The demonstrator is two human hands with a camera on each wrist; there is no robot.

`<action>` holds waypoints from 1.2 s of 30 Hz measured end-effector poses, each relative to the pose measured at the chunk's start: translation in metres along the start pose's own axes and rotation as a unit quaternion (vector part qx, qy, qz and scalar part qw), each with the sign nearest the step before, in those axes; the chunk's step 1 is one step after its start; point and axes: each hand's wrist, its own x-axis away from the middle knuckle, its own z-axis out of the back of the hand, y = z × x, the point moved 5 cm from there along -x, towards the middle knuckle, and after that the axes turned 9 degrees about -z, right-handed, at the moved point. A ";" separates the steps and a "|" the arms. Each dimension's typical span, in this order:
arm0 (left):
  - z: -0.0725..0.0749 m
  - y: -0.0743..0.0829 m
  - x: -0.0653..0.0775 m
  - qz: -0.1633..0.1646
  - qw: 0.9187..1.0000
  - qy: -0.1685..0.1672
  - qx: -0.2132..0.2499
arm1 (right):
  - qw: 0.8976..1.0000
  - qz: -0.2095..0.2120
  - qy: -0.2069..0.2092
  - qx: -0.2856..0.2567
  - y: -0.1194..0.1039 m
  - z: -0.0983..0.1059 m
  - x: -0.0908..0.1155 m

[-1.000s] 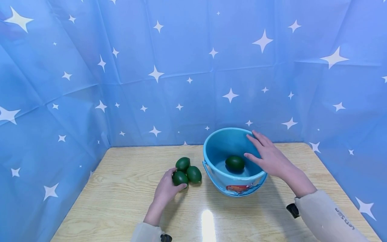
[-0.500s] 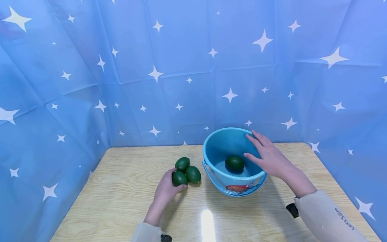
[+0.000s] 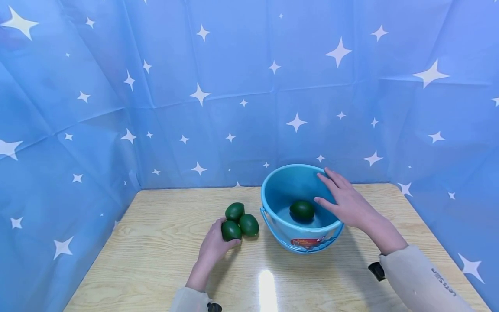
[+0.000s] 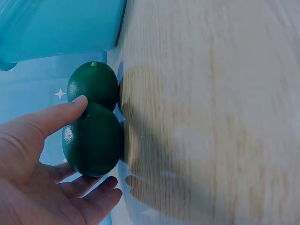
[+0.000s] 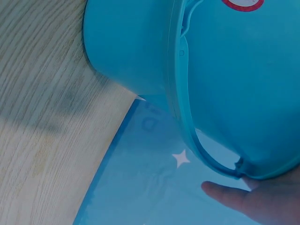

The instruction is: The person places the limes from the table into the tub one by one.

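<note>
My left hand [image 3: 213,245] holds the nearest of three dark green oval fruits, thumb on one side and fingers on the other. That held fruit [image 3: 231,230] lies against a second green fruit [image 3: 249,225] to its right and a third green fruit [image 3: 234,211] behind. In the left wrist view the thumb [image 4: 65,115] touches the glossy fruit [image 4: 93,140]. At the right side of a light blue bucket [image 3: 278,229], my right hand [image 3: 348,204] spreads its fingers by the rim. Inside the bucket lies another green fruit [image 3: 302,210].
The bucket's handle [image 3: 273,232] hangs down along its front, over a red label [image 3: 307,242]. All stands on a light wooden table [image 3: 167,242]. A blue curtain [image 3: 241,69] with white stars encloses the back and both sides.
Both hands, the bucket and the fruits stay almost where they were. The whole view shifts very slightly to the left.
</note>
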 end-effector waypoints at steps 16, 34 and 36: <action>-0.003 -0.004 0.000 0.003 1.000 -0.007 0.001 | 1.000 0.000 0.002 0.001 -0.001 0.001 0.001; -0.003 -0.002 0.000 -0.003 1.000 -0.008 0.008 | 1.000 0.002 0.000 0.003 0.000 0.000 0.001; -0.003 -0.002 0.001 -0.004 1.000 -0.007 0.010 | 1.000 0.002 0.000 0.003 -0.001 0.000 0.001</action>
